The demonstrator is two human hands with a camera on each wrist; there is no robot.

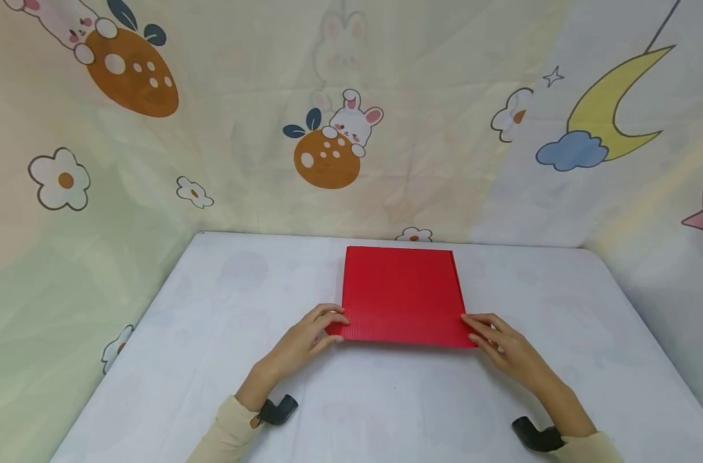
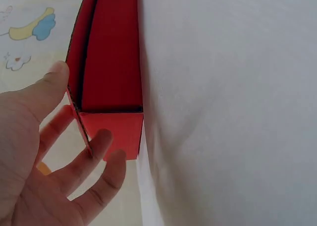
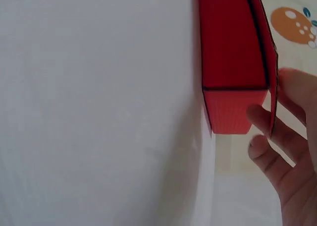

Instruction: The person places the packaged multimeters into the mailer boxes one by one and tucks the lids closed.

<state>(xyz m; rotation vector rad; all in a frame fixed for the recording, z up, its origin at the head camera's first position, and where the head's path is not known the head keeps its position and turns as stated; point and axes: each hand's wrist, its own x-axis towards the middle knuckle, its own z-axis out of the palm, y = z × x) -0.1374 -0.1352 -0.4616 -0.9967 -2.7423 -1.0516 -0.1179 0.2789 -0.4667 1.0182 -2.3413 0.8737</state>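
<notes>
A flat red cardboard box [image 1: 406, 292] lies on the white-covered table, its ribbed lid facing up. At its near left corner my left hand [image 1: 301, 337] holds the lid's edge between thumb and fingers. My right hand [image 1: 516, 350] grips the lid at the near right corner in the same way. The left wrist view shows the box's front wall [image 2: 114, 52] with a narrow dark gap between it and the lid [image 2: 75, 62]. From the right wrist, the front wall [image 3: 230, 42] and the slightly raised lid also show. The box's inside is hidden.
The white tabletop [image 1: 415, 405] spreads around the box, its far edge just behind it. Fabric walls [image 1: 258, 206] printed with rabbits, flowers and a moon enclose the table at the back and sides. Black wrist devices [image 1: 278, 410] are worn on both arms.
</notes>
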